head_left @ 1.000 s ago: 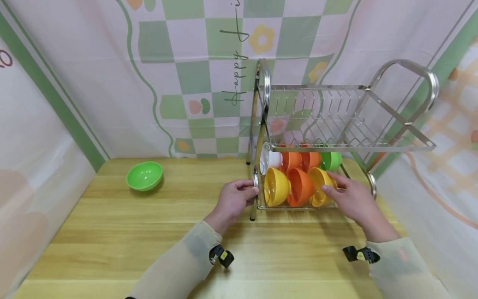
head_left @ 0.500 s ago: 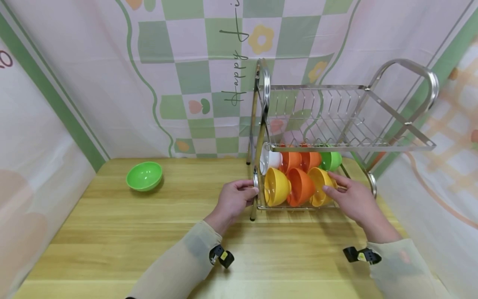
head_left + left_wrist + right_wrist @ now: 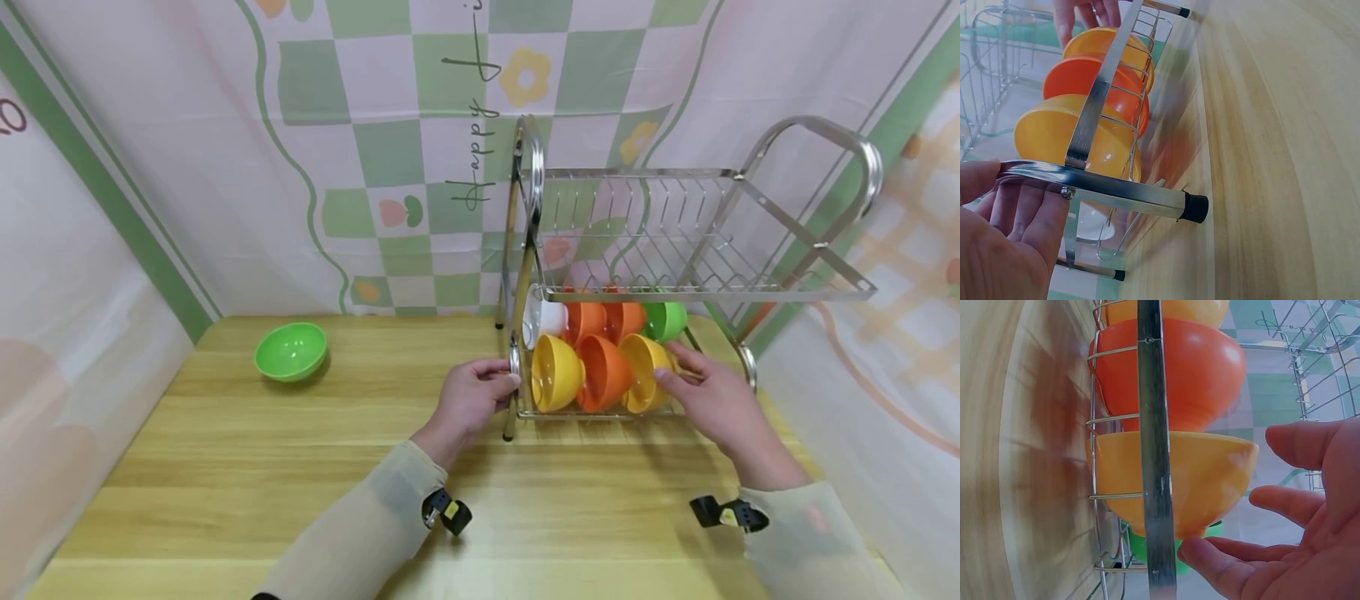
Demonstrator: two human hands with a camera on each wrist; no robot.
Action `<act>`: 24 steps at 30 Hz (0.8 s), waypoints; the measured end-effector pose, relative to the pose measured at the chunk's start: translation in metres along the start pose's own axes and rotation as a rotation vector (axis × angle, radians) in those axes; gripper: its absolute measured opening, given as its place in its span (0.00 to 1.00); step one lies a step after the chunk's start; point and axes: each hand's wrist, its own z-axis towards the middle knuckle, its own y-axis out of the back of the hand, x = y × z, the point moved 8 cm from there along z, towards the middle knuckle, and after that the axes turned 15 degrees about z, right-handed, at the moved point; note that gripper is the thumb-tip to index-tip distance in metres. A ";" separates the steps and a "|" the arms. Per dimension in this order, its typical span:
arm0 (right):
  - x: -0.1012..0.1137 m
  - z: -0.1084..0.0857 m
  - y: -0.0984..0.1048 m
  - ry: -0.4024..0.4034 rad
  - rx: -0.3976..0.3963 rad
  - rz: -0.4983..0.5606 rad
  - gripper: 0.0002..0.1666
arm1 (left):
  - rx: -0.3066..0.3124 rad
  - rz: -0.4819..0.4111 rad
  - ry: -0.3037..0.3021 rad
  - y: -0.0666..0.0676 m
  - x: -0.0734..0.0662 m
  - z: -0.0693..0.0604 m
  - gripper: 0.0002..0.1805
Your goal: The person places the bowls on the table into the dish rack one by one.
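Observation:
My left hand [image 3: 467, 402] grips the left side post of a two-tier metal dish rack [image 3: 705, 297]; the left wrist view shows thumb and fingers around the curved tube. On the lower tier, a front row of tilted bowls holds a yellow bowl [image 3: 556, 375], an orange bowl [image 3: 604, 375] and a second yellow bowl [image 3: 642, 375] at the right. Beside that last bowl is my right hand [image 3: 716, 408]. Its thumb stands a little off the rim in the right wrist view, fingers spread, one fingertip [image 3: 1194, 553] near the bowl's base; whether it touches cannot be told.
Behind the front row sit a white bowl [image 3: 546, 321], two orange bowls [image 3: 585, 321] and a green bowl [image 3: 664, 320]. Another green bowl [image 3: 291, 352] stands upright on the wooden table [image 3: 225, 483] at the left. The upper tier overhangs the bowls. Patterned cloth [image 3: 390, 158] surrounds the table.
My right hand's thumb and fingers have loosened and shifted slightly right, off the right-hand yellow bowl's rim. The left hand and the bowls look unmoved.

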 end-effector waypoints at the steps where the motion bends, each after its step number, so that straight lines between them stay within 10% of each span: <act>1: 0.000 0.000 0.001 -0.003 -0.006 0.003 0.44 | 0.002 0.000 0.000 0.000 0.000 0.000 0.15; 24: 0.044 -0.038 0.019 0.105 -0.289 0.326 0.35 | -0.003 0.004 -0.008 0.000 -0.001 -0.001 0.13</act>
